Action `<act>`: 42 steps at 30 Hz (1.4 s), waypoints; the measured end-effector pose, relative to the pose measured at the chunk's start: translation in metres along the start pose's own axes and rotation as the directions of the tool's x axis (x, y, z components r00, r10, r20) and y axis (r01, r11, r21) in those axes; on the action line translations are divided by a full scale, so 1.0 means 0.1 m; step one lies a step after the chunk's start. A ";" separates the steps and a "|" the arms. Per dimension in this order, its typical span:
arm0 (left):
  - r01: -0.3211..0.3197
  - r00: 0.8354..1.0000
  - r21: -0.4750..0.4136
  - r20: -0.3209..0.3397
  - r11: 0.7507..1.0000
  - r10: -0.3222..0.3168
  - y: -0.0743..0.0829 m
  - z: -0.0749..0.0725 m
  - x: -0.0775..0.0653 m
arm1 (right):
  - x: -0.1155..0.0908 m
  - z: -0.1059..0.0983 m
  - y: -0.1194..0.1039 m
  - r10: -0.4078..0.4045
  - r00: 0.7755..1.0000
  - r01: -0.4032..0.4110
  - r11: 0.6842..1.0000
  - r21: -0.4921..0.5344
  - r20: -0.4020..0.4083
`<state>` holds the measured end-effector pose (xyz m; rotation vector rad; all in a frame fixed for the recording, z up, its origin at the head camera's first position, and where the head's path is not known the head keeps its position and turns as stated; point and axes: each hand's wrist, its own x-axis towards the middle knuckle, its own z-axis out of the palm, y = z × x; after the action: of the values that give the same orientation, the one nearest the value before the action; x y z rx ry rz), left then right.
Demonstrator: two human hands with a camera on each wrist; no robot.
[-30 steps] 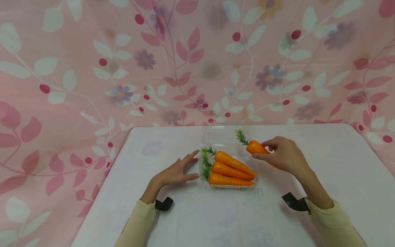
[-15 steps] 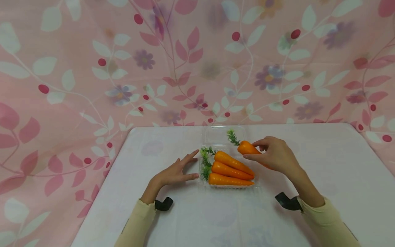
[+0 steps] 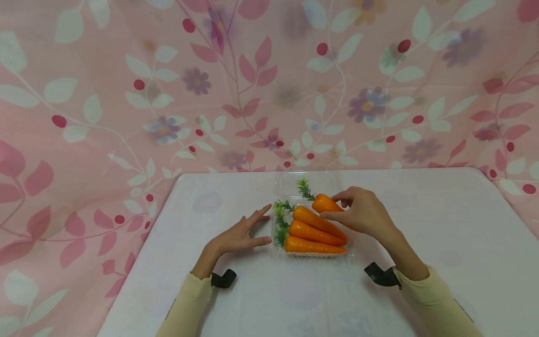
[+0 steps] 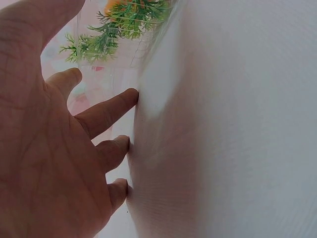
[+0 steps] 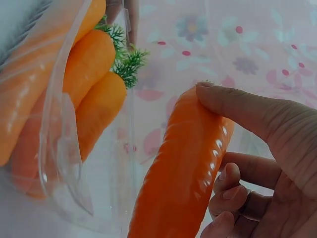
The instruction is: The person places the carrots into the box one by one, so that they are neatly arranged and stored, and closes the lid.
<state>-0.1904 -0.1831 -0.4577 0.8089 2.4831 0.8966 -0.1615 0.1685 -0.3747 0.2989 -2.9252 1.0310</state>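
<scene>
My right hand [image 3: 360,210] grips an orange carrot [image 5: 183,158] with green leaves, thumb on one side and curled fingers on the other. In the head view this carrot [image 3: 324,203] is over the back right part of a clear plastic box [image 3: 352,252]. Three more carrots [image 3: 317,235] lie side by side in the box, leaves to the left, tips to the right. At the box's left side rests my left hand [image 3: 236,236], fingers spread, thumb and index tip right by the wall. The left wrist view shows its fingertips [image 4: 130,94] on the white tabletop.
The box's clear lid [image 3: 307,183] lies open behind it, near the table's back edge. A white cloth covers the table [image 3: 269,299]. Behind it hangs a pink floral curtain [image 3: 252,84]. Black wrist mounts [image 3: 381,274] stick out from both sleeves.
My right hand has moved left with the carrot, from right of the box to over its back right part. The left hand and the three carrots in the box have stayed put.
</scene>
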 end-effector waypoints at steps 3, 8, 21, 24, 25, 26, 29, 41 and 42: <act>-0.003 1.000 0.000 0.002 1.000 0.003 0.01 -0.01 0.00 | 0.01 0.03 -0.03 0.002 1.000 -0.002 1.000 0.000 0.002; 0.000 1.000 0.003 0.005 1.000 0.000 0.01 -0.01 0.00 | 0.03 0.09 -0.08 -0.005 1.000 0.005 1.000 0.016 0.010; -0.008 1.000 -0.006 0.002 1.000 0.008 -0.01 -0.01 0.00 | 0.04 0.26 -0.17 -0.023 0.999 0.021 0.999 0.034 0.050; -0.008 1.000 -0.008 0.002 1.000 0.008 0.00 -0.01 0.00 | 0.05 0.27 -0.20 -0.036 0.998 0.034 0.999 0.029 0.048; -0.009 1.000 -0.010 0.001 1.000 0.009 0.00 0.00 0.00 | 0.05 0.27 -0.21 -0.039 0.998 0.038 0.999 0.028 0.048; -0.009 1.000 -0.012 0.001 1.000 0.009 0.00 0.00 -0.01 | 0.05 0.28 -0.21 -0.042 0.998 0.041 0.999 0.025 0.049; -0.009 1.000 -0.014 0.002 1.000 0.009 0.00 0.00 -0.01 | 0.06 0.30 -0.23 -0.044 0.998 0.043 0.999 0.022 0.050; -0.015 1.000 -0.018 0.002 1.000 0.015 -0.02 0.00 0.00 | 0.05 0.44 -0.28 -0.049 0.995 0.046 0.998 0.042 0.082; -0.013 1.000 -0.018 0.002 1.000 0.013 -0.02 0.00 0.00 | 0.04 0.45 -0.28 -0.047 0.995 0.044 0.998 0.040 0.086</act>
<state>-0.1911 -0.1845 -0.4590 0.8204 2.4676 0.9205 -0.1587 0.1187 -0.3920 0.4204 -2.9622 1.0952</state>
